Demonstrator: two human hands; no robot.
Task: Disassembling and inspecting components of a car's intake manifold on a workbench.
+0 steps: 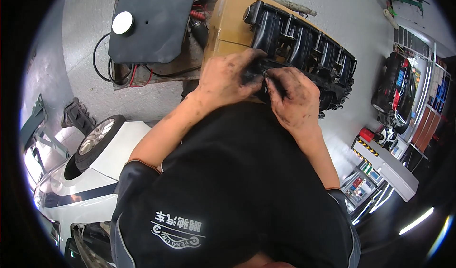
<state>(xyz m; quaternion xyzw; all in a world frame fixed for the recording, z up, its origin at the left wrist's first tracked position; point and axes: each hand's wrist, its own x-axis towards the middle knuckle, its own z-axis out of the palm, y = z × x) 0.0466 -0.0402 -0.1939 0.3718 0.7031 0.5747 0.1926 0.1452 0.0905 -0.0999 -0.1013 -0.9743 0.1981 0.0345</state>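
A black plastic intake manifold [297, 42], with several curved runners, lies on a brown cardboard box [232, 18]. My left hand [228, 77], smeared with black grease, is closed around the near left end of the manifold. Close beside it, my right hand [295, 99] has its thumb and fingertips pinched together at the same dark end. Whatever small piece sits between those fingertips is too dark and too covered to name. Both hands are just in front of my black shirt.
Left of the box, a black square lid [147, 40] carries a round white cap [123, 23], with red and black cables [142, 75] around it. A white car [99, 168] with an exposed wheel [97, 142] stands at the lower left. A grey cabinet [387, 170] stands right.
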